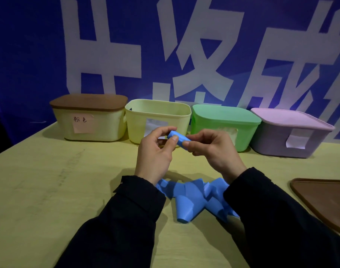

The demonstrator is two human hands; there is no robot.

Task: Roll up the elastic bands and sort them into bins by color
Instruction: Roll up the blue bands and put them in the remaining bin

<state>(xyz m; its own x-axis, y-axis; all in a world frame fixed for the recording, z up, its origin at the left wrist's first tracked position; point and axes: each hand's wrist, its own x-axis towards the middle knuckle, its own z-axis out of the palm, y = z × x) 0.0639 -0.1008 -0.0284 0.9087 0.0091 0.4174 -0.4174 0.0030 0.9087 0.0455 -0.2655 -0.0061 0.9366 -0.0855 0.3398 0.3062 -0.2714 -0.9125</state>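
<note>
Both hands are pinching the blue band roll point(178, 139) — left hand point(155, 151) at one end, right hand point(213, 149) at the other, raised just before the open yellow bin point(158, 120). Loose tail point(192, 198) is trailing below the wrists. Looks light, soft, springy — likely unrolling unless held at the ends. Lidded bin point(89, 117) beyond the left hand: handwritten "粉色".
</note>
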